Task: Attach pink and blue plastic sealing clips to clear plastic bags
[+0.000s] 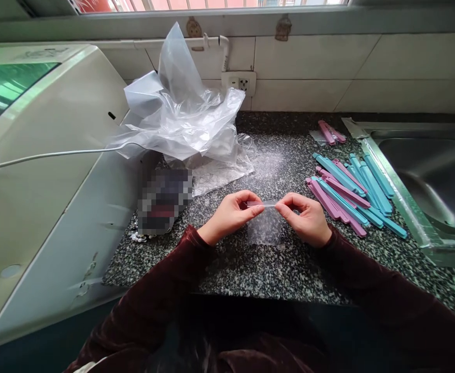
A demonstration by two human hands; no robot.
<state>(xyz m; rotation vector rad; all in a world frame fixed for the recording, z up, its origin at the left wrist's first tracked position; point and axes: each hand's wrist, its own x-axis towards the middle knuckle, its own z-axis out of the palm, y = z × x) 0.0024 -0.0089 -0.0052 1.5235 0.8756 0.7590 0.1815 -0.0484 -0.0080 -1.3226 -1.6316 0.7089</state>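
Observation:
A small clear plastic bag (264, 230) hangs in front of me over the speckled counter, its top edge stretched between my hands. My left hand (235, 215) pinches one end of that edge between thumb and fingers. At the other end, my right hand (304, 217) pinches it the same way. Through the bag the counter's pattern shows, and I make out nothing inside it. To the right of my right hand lies a loose pile of pink sealing clips (346, 190) and blue sealing clips (373, 189), long and narrow.
Crumpled clear plastic sheeting (188, 119) is heaped at the back left, beside a large white appliance (56, 150). A blurred-out phone-like object (165, 202) lies before it. Pink clips on plastic (331, 132) lie near the steel sink (425, 171). A white cable (56, 154) crosses the left.

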